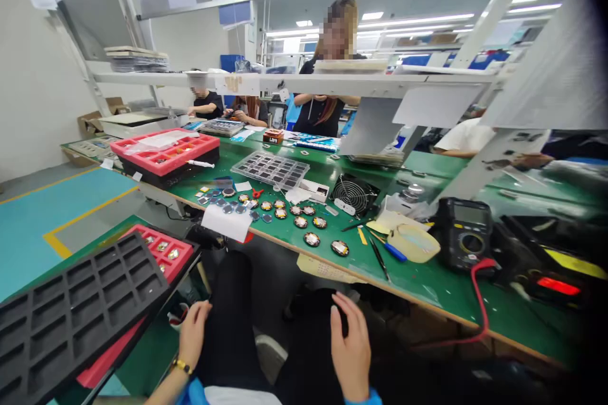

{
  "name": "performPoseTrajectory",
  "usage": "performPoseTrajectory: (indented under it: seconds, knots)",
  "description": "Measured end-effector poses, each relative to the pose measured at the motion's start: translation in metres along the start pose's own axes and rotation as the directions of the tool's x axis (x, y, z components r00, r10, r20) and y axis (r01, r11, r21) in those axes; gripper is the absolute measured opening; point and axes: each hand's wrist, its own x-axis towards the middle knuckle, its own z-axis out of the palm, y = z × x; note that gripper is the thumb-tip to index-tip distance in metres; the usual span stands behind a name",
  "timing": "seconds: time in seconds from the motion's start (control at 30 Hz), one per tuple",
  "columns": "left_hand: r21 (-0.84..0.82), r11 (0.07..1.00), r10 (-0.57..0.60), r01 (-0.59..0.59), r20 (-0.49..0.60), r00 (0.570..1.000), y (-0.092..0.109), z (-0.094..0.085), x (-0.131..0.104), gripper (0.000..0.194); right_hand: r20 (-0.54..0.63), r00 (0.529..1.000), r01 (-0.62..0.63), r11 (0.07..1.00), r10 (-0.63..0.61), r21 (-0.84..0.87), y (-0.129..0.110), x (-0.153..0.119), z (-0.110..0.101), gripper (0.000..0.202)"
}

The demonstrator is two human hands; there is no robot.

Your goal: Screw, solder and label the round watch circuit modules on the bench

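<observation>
My left hand (194, 332), with a yellow-and-black band at the wrist, is over my left thigh beside the side table. Its fingers are loosely bent, and I see nothing in them. My right hand (350, 345) hovers over my right thigh, fingers stretched out and holding nothing. Ahead, several small round boards (311, 239) with dark rims lie on the green bench (285, 228). Small dark square pieces (228, 209) lie left of them, partly on a white paper (228, 223). A black compartment tray (85, 304) rests over a red tray (173, 256) near my left hand.
A clear compartment box (270, 169), a fan (354, 195), and a blue-handled screwdriver (395, 252) are on the bench. At right stand a multimeter (464, 234) and a device with a red display (558, 286). A red cable (482, 304) hangs over the edge. People work beyond.
</observation>
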Motion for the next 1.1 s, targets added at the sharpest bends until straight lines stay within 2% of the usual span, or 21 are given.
performPoseTrajectory:
  seconds: [0.07,0.1,0.13,0.17,0.2,0.27,0.33,0.37,0.4,0.43,0.47,0.57,0.7,0.77,0.87,1.0,1.1]
  knots:
    - [-0.026,0.987,0.163,-0.161,0.105,0.981,0.032,0.015,0.007,0.054,-0.038,0.983,0.177,0.981,-0.18,-0.079,-0.028,0.036,-0.009,0.029]
    - [-0.04,0.96,0.281,-0.278,0.16,0.946,0.052,0.024,0.009,0.046,-0.017,0.971,0.233,0.965,-0.237,-0.122,-0.038,0.053,-0.013,0.027]
    - [-0.054,0.915,0.401,-0.399,0.211,0.891,0.073,0.034,0.01,0.039,-0.003,0.963,0.264,0.95,-0.268,-0.169,-0.045,0.069,-0.016,0.026]
    - [-0.073,0.854,0.515,-0.515,0.256,0.818,0.094,0.045,0.011,0.032,0.03,0.961,0.275,0.937,-0.275,-0.216,-0.05,0.084,-0.018,0.025]
    - [-0.097,0.777,0.619,-0.623,0.301,0.725,0.116,0.056,0.011,0.028,0.062,0.962,0.273,0.927,-0.266,-0.258,-0.052,0.097,-0.02,0.025]
    - [-0.157,0.574,0.794,-0.804,0.347,0.499,0.158,0.079,0.013,0.028,0.119,0.964,0.263,0.912,-0.237,-0.315,-0.052,0.117,-0.022,0.025]
    - [-0.193,0.369,0.888,-0.909,0.362,0.283,0.192,0.103,0.017,0.035,0.167,0.963,0.256,0.905,-0.21,-0.339,-0.049,0.131,-0.023,0.026]
    - [-0.198,0.283,0.906,-0.939,0.377,0.193,0.206,0.114,0.02,0.038,0.186,0.962,0.255,0.904,-0.201,-0.343,-0.048,0.137,-0.023,0.026]
    - [-0.195,0.214,0.907,-0.957,0.403,0.121,0.217,0.124,0.024,0.041,0.199,0.96,0.255,0.903,-0.195,-0.345,-0.047,0.141,-0.023,0.025]
    - [-0.187,0.165,0.897,-0.968,0.437,0.068,0.227,0.134,0.029,0.044,0.207,0.96,0.254,0.902,-0.191,-0.348,-0.047,0.146,-0.023,0.024]
    - [-0.176,0.132,0.88,-0.976,0.474,0.033,0.234,0.142,0.034,0.046,0.214,0.959,0.254,0.901,-0.187,-0.351,-0.046,0.15,-0.022,0.024]
    - [-0.142,0.092,0.826,-0.986,0.564,-0.004,0.249,0.161,0.053,0.05,0.253,0.952,0.257,0.896,-0.171,-0.362,-0.047,0.167,-0.016,0.024]
    - [-0.14,0.072,0.778,-0.987,0.627,-0.032,0.263,0.174,0.081,0.054,0.321,0.935,0.274,0.885,-0.153,-0.376,-0.048,0.191,0.0,0.025]
    - [-0.134,0.095,0.765,-0.987,0.644,-0.014,0.268,0.178,0.093,0.054,0.336,0.931,0.271,0.885,-0.141,-0.379,-0.049,0.201,0.008,0.026]
    - [-0.124,0.159,0.747,-0.979,0.664,0.038,0.272,0.181,0.104,0.051,0.346,0.93,0.26,0.888,-0.125,-0.379,-0.048,0.207,0.016,0.031]
    - [-0.135,0.2,0.77,-0.97,0.634,0.071,0.272,0.179,0.105,0.045,0.337,0.934,0.25,0.892,-0.12,-0.376,-0.046,0.205,0.016,0.041]
    - [-0.143,0.207,0.817,-0.968,0.57,0.091,0.271,0.175,0.101,0.037,0.325,0.93,0.285,0.893,-0.17,-0.348,-0.049,0.214,0.013,0.039]
